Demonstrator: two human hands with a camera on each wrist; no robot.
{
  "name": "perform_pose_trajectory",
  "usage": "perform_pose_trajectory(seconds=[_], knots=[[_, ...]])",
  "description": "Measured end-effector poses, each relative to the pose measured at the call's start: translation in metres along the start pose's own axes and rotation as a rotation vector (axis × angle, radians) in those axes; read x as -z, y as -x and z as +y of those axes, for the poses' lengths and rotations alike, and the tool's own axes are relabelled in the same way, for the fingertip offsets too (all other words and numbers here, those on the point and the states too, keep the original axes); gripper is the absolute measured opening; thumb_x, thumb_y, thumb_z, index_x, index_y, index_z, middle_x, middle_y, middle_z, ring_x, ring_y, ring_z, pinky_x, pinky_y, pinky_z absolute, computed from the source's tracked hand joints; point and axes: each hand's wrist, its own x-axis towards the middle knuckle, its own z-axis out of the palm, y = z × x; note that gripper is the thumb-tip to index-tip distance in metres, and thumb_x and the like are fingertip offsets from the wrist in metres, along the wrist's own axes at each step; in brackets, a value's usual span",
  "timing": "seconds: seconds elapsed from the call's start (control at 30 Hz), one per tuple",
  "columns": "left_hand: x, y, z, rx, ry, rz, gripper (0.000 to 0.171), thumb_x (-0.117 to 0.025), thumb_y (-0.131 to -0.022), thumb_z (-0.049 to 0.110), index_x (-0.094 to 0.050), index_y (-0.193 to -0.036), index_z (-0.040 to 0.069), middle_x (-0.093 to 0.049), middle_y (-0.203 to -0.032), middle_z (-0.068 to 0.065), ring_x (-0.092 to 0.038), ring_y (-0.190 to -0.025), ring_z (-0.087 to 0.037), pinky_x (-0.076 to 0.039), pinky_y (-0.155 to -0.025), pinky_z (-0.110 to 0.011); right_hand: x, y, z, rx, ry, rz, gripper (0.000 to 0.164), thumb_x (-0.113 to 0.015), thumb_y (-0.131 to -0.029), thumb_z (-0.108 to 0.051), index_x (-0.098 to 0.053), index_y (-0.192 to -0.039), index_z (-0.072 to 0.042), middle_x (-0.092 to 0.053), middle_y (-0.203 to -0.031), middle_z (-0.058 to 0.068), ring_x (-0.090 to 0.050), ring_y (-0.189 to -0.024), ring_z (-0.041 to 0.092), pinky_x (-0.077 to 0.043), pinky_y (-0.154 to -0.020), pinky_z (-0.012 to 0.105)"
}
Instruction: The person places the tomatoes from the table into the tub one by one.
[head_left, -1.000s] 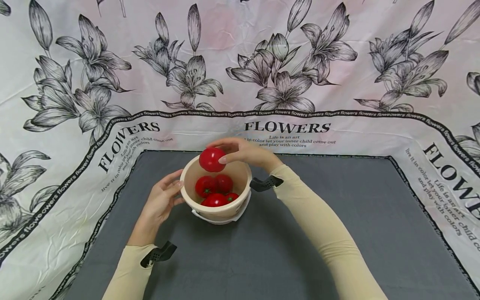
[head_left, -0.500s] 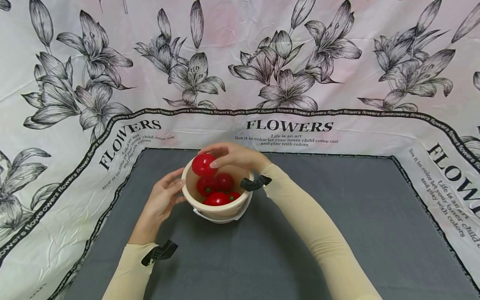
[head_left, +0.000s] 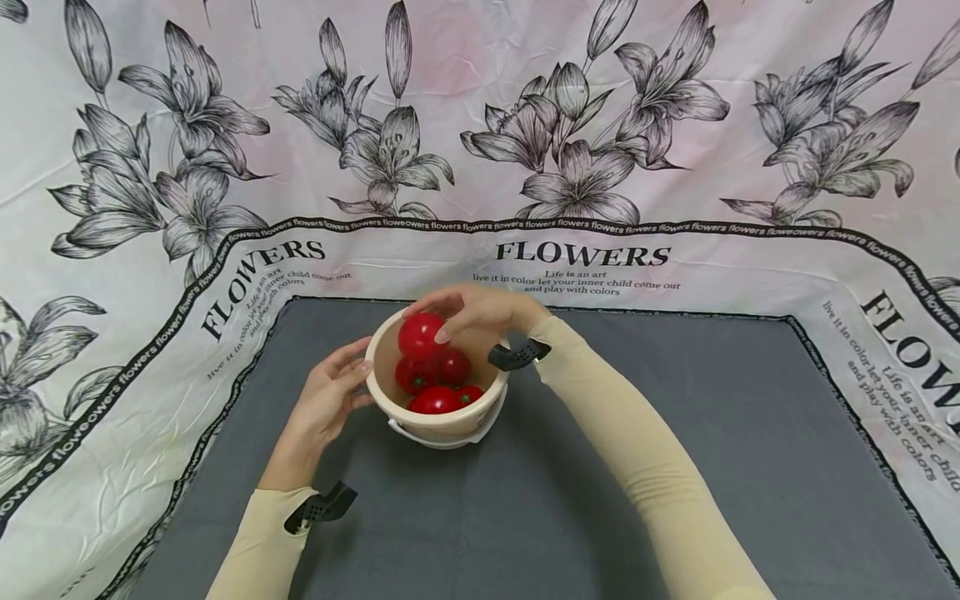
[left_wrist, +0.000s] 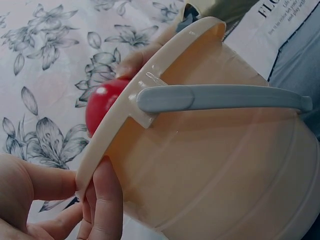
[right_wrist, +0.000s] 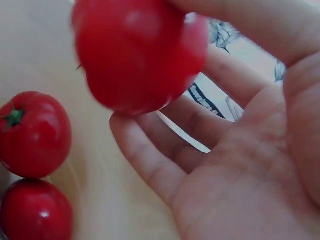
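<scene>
A cream plastic bucket (head_left: 431, 428) stands upright on the grey cloth, and several red tomatoes (head_left: 435, 401) lie inside it. My left hand (head_left: 324, 404) pinches the bucket's rim on its left side; in the left wrist view the thumb is on one face of the rim and the fingers (left_wrist: 107, 197) on the other. With thumb and fingertips my right hand (head_left: 487, 310) holds another tomato (head_left: 420, 335) at the bucket's mouth, over the far left part. In the right wrist view this held tomato (right_wrist: 137, 55) hangs apart from two tomatoes below, one showing a green stem.
The bucket's pale handle (left_wrist: 220, 97) hangs folded down along its near side. Grey cloth (head_left: 600, 467) covers the work surface, bordered by a white floral sheet (head_left: 450, 183) behind and at the sides. Black straps (head_left: 321, 507) sit on both wrists.
My right hand has lowered the tomato from above the bucket to its mouth, swinging left and then slightly back right. The left hand keeps its hold on the rim.
</scene>
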Motion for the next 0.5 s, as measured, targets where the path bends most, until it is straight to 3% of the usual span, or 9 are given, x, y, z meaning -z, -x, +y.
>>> perform_pose_trajectory(seconds=[0.1, 0.5], knots=[[0.000, 0.000, 0.001, -0.001, 0.012, 0.001, 0.053, -0.055, -0.100, 0.006, -0.036, -0.150, 0.001, -0.064, -0.109, 0.005, -0.067, -0.086, -0.006, -0.059, -0.065, -0.022, 0.006, 0.001, 0.000, -0.004, 0.065, -0.028, 0.061, -0.071, -0.086, -0.011, -0.051, -0.144, -0.011, -0.056, -0.144, 0.007, -0.052, -0.131, 0.022, -0.044, -0.111, 0.039], [0.000, -0.001, 0.001, -0.001, 0.000, 0.016, 0.053, -0.055, -0.100, 0.006, -0.037, -0.149, 0.001, -0.064, -0.112, 0.003, -0.068, -0.085, -0.008, -0.059, -0.064, -0.022, 0.015, 0.007, -0.010, -0.132, 0.093, -0.134, 0.065, -0.076, -0.079, -0.003, -0.054, -0.141, -0.008, -0.060, -0.140, 0.006, -0.054, -0.130, 0.024, -0.051, -0.104, 0.040]])
